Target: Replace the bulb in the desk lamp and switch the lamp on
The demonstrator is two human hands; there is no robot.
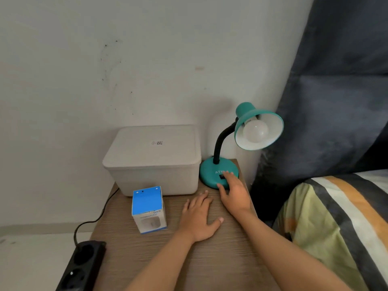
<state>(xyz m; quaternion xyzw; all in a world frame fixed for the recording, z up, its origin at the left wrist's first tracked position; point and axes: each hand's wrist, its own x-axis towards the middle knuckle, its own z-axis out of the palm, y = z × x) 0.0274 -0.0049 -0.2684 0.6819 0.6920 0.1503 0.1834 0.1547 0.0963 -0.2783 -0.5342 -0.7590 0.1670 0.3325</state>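
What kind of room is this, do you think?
Most likely a bedroom. A small wooden bedside table stands against the wall, striped bedding lies just to its right, and a teal desk lamp stands on the table.

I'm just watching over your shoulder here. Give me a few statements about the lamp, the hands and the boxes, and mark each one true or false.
1. A bulb sits in the teal lamp's shade. True.
2. The bulb is glowing. False: it looks unlit.
3. The right hand reaches to the lamp's base, fingers at the switch. True.
4. The left hand grips the blue-topped box. False: it lies flat on the table, beside the box.
5. The white lidded bin stands right of the lamp. False: it stands left of it.
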